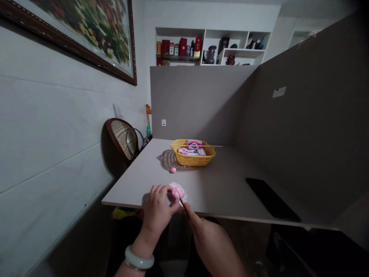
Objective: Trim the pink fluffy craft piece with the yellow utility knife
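My left hand (158, 206) is closed, thumb and fingers pinching a small pink block that looks like soap (176, 193) near the table's front edge. My right hand (211, 240) grips a thin, dark knife (183, 207), its tip against the block. Pale pink shavings (184, 197) lie around and beneath the block. Beyond my hands, a small round pink piece (173, 170) rests on the table. The knife's handle is mostly hidden in my right hand.
A yellow plastic basket (196, 161) with pink-and-white packages (188, 151) stands farther back, a thin stick (216, 146) across its rim. A black flat object (271, 198) lies at the right of the grey table (225, 184). Grey panels rise behind and right; a brown-framed chair back (121, 138) stands left.
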{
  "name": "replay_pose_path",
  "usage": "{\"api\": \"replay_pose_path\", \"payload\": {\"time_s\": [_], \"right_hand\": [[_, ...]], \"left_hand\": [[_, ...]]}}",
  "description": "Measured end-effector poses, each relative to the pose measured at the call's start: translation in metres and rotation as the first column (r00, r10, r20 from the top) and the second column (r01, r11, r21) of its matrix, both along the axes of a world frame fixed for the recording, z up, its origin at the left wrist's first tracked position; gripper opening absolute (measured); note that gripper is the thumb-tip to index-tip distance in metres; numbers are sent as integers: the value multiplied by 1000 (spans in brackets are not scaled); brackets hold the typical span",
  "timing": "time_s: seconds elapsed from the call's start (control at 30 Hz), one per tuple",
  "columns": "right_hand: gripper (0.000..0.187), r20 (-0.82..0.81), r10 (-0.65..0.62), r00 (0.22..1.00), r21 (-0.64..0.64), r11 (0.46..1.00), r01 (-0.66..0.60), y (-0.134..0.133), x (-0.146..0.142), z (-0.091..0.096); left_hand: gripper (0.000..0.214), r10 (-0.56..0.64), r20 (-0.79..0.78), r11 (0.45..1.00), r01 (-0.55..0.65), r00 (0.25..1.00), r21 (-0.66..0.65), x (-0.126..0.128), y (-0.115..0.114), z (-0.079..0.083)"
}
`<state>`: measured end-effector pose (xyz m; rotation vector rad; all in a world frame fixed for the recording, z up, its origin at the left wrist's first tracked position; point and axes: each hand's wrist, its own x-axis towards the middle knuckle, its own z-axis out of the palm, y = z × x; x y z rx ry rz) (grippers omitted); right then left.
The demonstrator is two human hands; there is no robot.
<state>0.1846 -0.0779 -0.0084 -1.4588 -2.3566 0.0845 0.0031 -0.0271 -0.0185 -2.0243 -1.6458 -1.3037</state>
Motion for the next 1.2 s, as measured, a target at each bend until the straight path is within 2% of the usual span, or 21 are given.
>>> {"api": "replay_pose_path", "payload": {"time_s": [0.13, 0.33, 0.53, 0.73, 0.93, 1.2], "right_hand": [[59, 32, 5, 999, -25, 1000, -5, -11, 8, 4], [63, -49, 42, 998, 61, 997, -38, 4, -7, 5], [60, 97, 35, 995, -1, 999, -35, -9, 9, -1], [58, -32, 19, 999, 93, 996, -16, 2, -8, 10], [61, 97, 31, 995, -74, 997, -24, -10, 10, 3], [67, 41, 18, 999, -9, 1000, -18, 5, -6, 2]], "left_hand": [[8, 10, 1, 1000, -10, 1000, -1, 1, -2, 0], [10, -3, 23, 1000, 3, 1000, -22, 0, 0, -3], [9, -8, 23, 1000, 8, 1000, -16, 0, -2, -2], [11, -1, 32, 1000, 2, 1000, -31, 0, 0, -3], [10, -3, 23, 1000, 3, 1000, 6, -1, 0, -3], [12, 15, 11, 1000, -15, 1000, -2, 0, 1, -3]]}}
